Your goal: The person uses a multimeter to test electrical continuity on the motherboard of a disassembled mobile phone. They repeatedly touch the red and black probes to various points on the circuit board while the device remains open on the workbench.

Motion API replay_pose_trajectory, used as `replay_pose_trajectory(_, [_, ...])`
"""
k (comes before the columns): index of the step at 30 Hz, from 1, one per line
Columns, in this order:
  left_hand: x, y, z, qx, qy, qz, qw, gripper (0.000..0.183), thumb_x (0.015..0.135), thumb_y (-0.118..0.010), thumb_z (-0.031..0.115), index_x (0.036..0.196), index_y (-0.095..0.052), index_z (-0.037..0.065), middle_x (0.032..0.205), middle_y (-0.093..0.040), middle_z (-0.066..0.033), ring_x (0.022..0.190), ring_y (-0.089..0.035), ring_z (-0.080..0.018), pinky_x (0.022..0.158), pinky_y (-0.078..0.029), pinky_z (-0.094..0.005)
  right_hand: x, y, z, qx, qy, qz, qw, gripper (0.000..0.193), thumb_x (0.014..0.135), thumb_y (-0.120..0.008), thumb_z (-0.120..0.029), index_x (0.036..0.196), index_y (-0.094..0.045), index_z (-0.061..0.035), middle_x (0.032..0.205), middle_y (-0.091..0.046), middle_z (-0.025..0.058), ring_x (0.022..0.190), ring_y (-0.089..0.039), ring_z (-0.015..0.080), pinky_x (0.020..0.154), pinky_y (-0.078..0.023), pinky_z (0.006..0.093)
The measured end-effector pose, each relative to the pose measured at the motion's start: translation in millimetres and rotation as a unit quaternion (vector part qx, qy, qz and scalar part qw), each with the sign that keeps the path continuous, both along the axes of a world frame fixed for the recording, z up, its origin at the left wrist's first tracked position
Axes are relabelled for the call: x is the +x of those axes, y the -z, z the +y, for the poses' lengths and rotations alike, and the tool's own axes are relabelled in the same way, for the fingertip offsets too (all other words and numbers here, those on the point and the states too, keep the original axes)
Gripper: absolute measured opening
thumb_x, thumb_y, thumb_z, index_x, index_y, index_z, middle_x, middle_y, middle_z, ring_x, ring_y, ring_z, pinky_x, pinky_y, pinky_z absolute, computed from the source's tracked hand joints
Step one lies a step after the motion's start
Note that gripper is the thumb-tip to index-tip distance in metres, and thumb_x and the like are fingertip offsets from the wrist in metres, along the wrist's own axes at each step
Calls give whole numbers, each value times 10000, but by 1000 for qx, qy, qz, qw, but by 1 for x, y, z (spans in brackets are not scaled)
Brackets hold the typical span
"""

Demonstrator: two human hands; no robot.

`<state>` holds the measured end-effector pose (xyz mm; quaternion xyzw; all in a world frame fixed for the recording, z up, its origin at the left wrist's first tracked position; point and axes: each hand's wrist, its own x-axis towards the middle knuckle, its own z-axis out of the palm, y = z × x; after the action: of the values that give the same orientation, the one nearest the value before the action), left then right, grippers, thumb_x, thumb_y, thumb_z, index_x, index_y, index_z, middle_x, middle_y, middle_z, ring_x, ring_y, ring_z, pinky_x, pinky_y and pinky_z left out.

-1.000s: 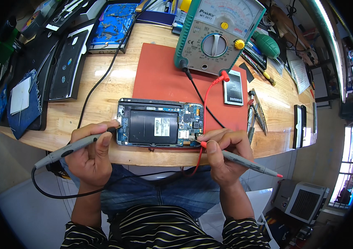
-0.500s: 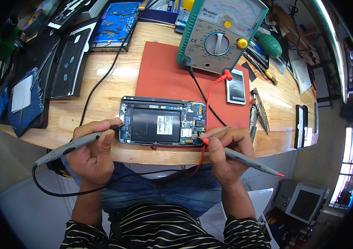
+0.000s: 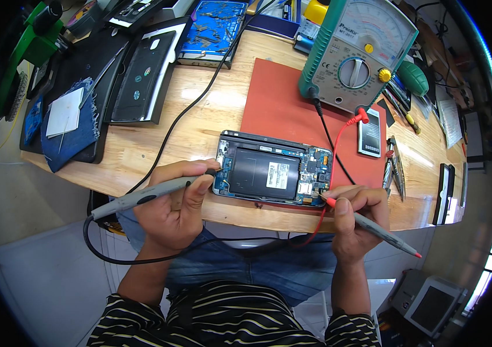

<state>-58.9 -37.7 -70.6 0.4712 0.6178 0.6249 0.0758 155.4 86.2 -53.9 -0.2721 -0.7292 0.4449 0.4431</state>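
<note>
Pinching a slim grey probe with a black collar (image 3: 142, 195), the left-hand fingers (image 3: 182, 169) are at the left end of an opened rectangular phone with blue circuit boards (image 3: 260, 170). Right-hand fingers (image 3: 343, 213) closed on a grey probe with red ends (image 3: 376, 228), at the phone's lower right; tip contact unclear. Phone lies partly over a red-orange mat (image 3: 278, 95), near edge of the pale wooden tabletop (image 3: 197, 141). Beyond: teal-and-grey analogue multimeter (image 3: 350, 52).

I hold my left hand (image 3: 169, 217) at the left end of the opened smartphone (image 3: 257, 173), fingers (image 3: 185, 169) pinched; my right hand (image 3: 348, 234), likewise pinched, is at its near right corner, both forearms (image 3: 350, 289) on its near side.
</note>
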Motion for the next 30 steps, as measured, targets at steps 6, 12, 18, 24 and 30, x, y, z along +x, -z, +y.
replay_pose_trajectory(6, [0,1,0,8,5,-1,1000,161,873,-637,18,1001,-563,-49,906,-686,-174,836,-679,-190,728,-545,-255,1,0,0,4,-1,-4,1000,176,854,-600,22,840,-427,-12,713,-595,138,725,-643,218,680,-519,304])
replay_pose_trajectory(12, [0,1,1,11,5,-5,1000,165,874,-638,22,1003,-565,-50,899,-686,-177,830,-681,-193,721,-550,-255,0,0,0,0,-2,4,1000,169,853,-591,32,842,-427,-7,720,-592,141,725,-635,219,687,-520,311])
replay_pose_trajectory(18, [-1,-7,-2,-41,22,-9,999,157,941,-557,88,1018,-502,-37,920,-674,-236,881,-670,-231,803,-519,-288,0,0,0,7,1,4,1000,170,849,-590,41,840,-427,-8,717,-594,141,720,-637,224,686,-521,317])
replay_pose_trajectory(24, [-2,-7,0,-20,-4,-32,999,150,919,-591,64,1013,-536,-38,887,-683,-174,822,-662,-168,731,-509,-230,-1,0,-1,2,7,8,1000,173,849,-590,39,837,-424,-8,700,-586,137,714,-638,228,687,-522,325])
replay_pose_trajectory(30, [-3,-5,7,-4,-26,-80,996,136,903,-605,27,1004,-555,-50,873,-678,-142,815,-659,-148,731,-519,-234,-1,-1,-1,-3,8,-3,1000,171,861,-585,17,842,-418,-13,703,-590,139,719,-635,226,699,-520,329])
